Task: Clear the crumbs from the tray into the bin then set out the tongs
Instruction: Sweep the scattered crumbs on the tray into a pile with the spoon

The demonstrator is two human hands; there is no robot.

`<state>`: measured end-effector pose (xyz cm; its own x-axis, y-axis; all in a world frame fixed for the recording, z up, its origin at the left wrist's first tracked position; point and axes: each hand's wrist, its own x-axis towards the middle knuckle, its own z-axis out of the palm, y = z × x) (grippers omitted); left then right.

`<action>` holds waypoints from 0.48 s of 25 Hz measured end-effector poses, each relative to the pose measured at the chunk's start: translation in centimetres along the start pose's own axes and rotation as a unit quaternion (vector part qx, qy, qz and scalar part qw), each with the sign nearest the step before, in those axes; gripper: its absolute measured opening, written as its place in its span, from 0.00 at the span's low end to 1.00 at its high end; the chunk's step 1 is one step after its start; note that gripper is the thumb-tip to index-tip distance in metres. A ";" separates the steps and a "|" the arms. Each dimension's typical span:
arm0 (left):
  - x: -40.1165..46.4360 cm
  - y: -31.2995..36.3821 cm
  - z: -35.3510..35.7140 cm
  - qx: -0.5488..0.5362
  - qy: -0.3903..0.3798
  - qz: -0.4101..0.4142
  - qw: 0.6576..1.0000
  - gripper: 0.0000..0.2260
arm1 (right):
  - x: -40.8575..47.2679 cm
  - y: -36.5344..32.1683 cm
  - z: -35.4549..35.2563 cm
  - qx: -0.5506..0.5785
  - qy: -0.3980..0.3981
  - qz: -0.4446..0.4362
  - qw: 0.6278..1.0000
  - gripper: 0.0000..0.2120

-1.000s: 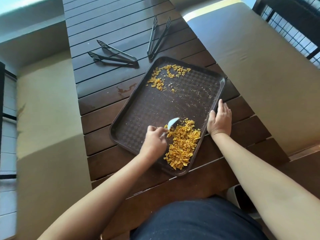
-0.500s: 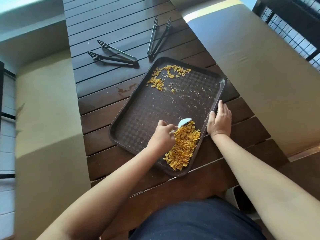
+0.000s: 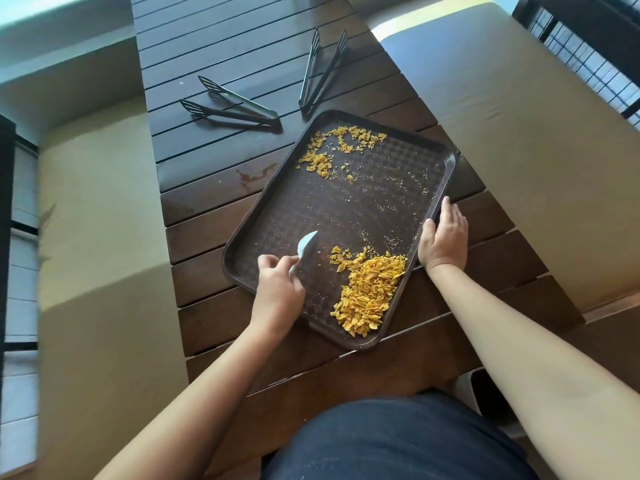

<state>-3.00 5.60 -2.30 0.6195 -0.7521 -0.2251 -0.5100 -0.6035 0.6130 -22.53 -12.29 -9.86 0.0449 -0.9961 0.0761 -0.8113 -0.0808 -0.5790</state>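
A dark brown tray (image 3: 270,223) lies askew on the slatted wooden table. A large heap of yellow crumbs (image 3: 369,292) sits in its near right corner, and a smaller scatter of crumbs (image 3: 332,150) lies at its far end. My left hand (image 3: 278,289) is closed on a small white scraper (image 3: 306,247), whose blade stands left of the heap, apart from it. My right hand (image 3: 443,237) rests on the tray's right rim, thumb inside. Two pairs of dark tongs lie beyond the tray: one pair (image 3: 232,107) at the left, another pair (image 3: 322,69) further back.
The dark table (image 3: 214,39) runs away from me between two tan cushioned benches (image 3: 519,133). A reddish stain (image 3: 254,173) marks a slat left of the tray. A dark opening with a pale rim (image 3: 483,393) shows below the table's near right corner.
My left hand has pulled the scraper back to the left, away from the heap it was pushing against. The heap is spread a little wider. My right hand has stayed on the rim.
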 end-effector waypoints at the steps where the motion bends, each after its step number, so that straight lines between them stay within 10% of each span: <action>1: -0.1 -0.2 0.0 0.005 -0.003 -0.007 1.000 0.13 | 0.0 0.0 0.0 0.000 0.001 -0.001 1.000 0.31; 12: 0.3 2.1 1.7 -0.019 -0.052 0.036 0.998 0.13 | -0.1 -0.1 -0.1 -0.003 0.000 0.000 1.000 0.31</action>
<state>-4.85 3.67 -2.37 0.5157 -0.8180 -0.2549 -0.5275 -0.5375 0.6579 -22.57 -12.15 -9.71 0.0447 -0.9961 0.0756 -0.8146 -0.0802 -0.5745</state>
